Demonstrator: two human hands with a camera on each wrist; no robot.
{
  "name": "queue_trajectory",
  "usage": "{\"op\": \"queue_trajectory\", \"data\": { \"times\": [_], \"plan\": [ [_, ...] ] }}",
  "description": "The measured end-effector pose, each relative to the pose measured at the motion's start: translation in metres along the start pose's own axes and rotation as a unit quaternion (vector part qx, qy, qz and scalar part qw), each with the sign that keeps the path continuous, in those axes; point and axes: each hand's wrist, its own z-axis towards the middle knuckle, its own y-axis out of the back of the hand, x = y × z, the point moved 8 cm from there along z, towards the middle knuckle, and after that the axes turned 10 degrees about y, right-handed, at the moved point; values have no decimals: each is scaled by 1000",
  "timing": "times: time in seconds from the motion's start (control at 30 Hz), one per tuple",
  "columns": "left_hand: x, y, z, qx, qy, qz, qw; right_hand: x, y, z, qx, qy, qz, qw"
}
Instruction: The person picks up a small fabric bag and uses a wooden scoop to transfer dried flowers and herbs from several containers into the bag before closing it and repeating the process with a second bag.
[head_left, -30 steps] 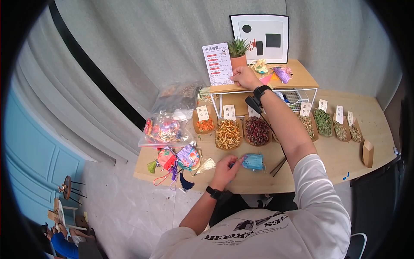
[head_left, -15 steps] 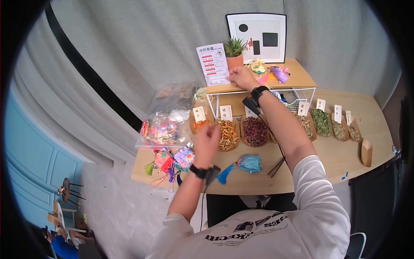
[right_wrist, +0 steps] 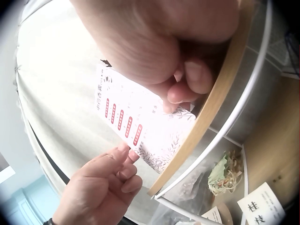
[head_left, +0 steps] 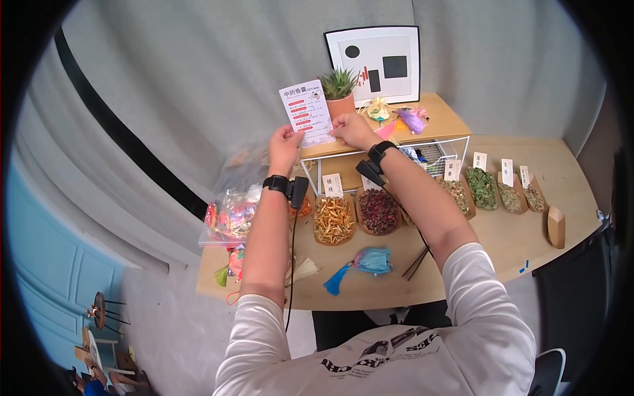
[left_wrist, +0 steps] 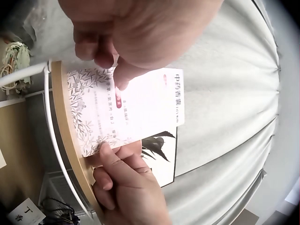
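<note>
White printed card (head_left: 307, 115), upright at the left end of the shelf (head_left: 453, 121), beside the plant pot (head_left: 341, 107); pinched narrowly at opposite edges by left hand (head_left: 284, 150) and right hand (head_left: 355, 131), not yet released. Blue pouch (head_left: 374, 261) near, on the desk (head_left: 370, 290), free of both hands.

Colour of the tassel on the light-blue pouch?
The tassel is a deeper, brighter blue than the pouch; shows best in the head view.

The card (head_left: 307, 113) reads 中药香囊; a tag (head_left: 333, 185) reads 桂枝.
</note>
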Motion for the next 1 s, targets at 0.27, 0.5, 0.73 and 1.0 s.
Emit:
{"op": "queue_trajectory", "data": {
  "times": [0.27,0.5,0.73,1.0],
  "plan": [
    [5,-7,-5,79,40,-79,993,27,61,-7,-272,59,-247,928],
    [11,-4,-2,82,59,-99,990,40,45,9,-225,46,-271,935],
    [11,-6,-4,84,58,-86,991,37,44,13,-265,10,-327,907],
    [15,-6,-2,84,65,-114,988,25,51,20,-230,16,-284,931]
  ]
}}
